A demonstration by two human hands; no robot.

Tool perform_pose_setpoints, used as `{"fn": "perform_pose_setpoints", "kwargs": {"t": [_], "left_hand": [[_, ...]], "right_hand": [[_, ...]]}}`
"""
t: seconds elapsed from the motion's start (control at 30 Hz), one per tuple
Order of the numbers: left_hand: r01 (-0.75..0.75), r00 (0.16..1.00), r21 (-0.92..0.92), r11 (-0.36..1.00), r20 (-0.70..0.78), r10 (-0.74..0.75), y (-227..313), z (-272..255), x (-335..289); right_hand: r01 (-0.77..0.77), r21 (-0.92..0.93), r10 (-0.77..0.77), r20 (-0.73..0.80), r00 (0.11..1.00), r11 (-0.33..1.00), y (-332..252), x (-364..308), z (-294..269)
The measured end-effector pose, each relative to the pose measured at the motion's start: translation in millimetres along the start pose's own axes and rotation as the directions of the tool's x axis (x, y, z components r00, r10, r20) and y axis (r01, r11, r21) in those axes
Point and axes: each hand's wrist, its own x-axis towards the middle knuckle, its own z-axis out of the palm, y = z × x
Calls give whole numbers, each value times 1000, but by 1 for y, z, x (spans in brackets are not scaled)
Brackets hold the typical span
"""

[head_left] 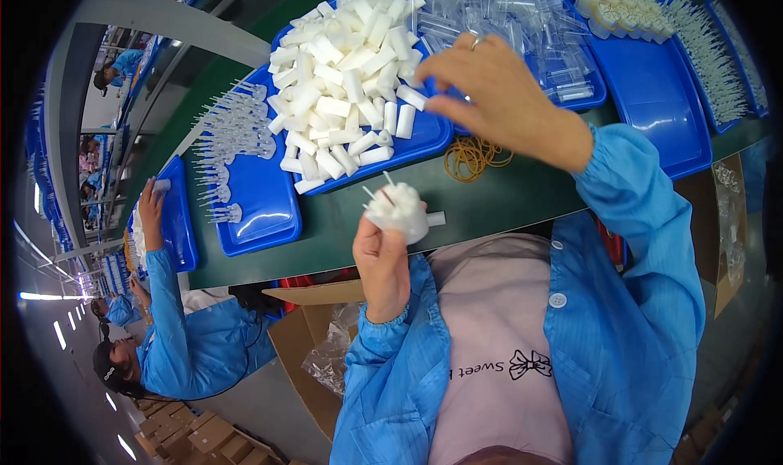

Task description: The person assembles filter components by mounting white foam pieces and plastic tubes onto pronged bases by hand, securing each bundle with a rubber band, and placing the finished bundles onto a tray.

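Note:
Upright in my left hand is a bundle of white cylinders, its fingers wrapped around the lower side. Thin white stems stick up from the top of the bundle. My right hand, with a ring on one finger, pinches a short white cylinder between thumb and forefinger. It hovers at the right edge of a large heap of similar white cylinders in a blue tray. Just right of the bundle, a small pale tube lies on the green table.
Rubber bands lie below my right hand. Clear plastic tubes fill a tray behind it. Stemmed white parts lie in a tray at left; more trays stand right. A co-worker reaches in at left, beside an open carton.

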Motion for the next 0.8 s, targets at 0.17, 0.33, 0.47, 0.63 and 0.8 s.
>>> {"fn": "perform_pose_setpoints", "kwargs": {"t": [0.17,0.33,0.47,0.63,0.8], "left_hand": [[86,996,-175,981,-13,-90,3,-1,9],[117,993,-425,898,69,-97,-6,-14,9],[44,986,-205,978,-150,-75,-3,0,7],[-188,966,116,975,-159,205,-10,2,6],[-389,886,346,854,-112,449,-13,1,4]], "right_hand": [[2,-691,67,73,995,723,42,-10,33],[-4,-553,9,6,1000,833,32,-5,26],[-228,429,251,3,968,874,-1,1,7],[-256,757,259,118,958,601,-56,0,-11],[-106,733,235,-76,969,672,-77,-5,-3]]}}
